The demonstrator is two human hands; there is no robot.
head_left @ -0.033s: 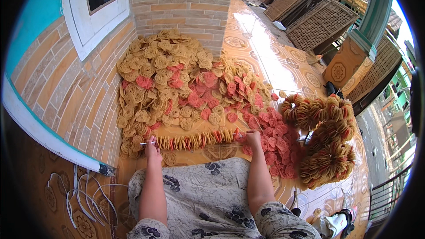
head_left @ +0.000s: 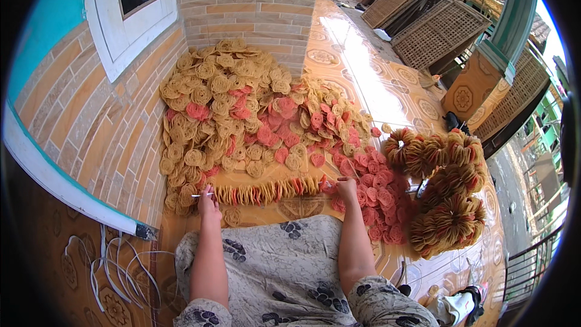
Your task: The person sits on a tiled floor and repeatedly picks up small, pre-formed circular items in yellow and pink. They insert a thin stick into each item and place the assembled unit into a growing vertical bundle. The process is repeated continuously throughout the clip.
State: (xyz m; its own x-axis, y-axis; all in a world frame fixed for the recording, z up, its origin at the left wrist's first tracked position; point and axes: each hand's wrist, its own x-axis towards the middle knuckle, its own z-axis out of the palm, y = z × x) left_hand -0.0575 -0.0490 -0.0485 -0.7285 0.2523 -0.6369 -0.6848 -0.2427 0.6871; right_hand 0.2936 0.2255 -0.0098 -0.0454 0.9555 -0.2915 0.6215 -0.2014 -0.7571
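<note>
The row of crackers (head_left: 266,192) lies on the tiled floor (head_left: 363,54) just before the knees, strung on edge between both hands: the left hand (head_left: 207,200) pinches its left end, the right hand (head_left: 347,189) grips its right end. If either grip loosens, the brittle discs could slide apart or break — no container is visible; the loose cracker heap (head_left: 242,109) and the tied bundles (head_left: 448,200) at the right lie directly on the floor.

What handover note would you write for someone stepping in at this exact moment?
Left hand: pinches the left end of the strung row of crackers.
Right hand: fingers on the row's right end.
Loose yellow and pink crackers are heaped on the tiled floor by the brick wall.
Done: bundled cracker rings lie at the right.
Left: most of the heap is loose.
</note>
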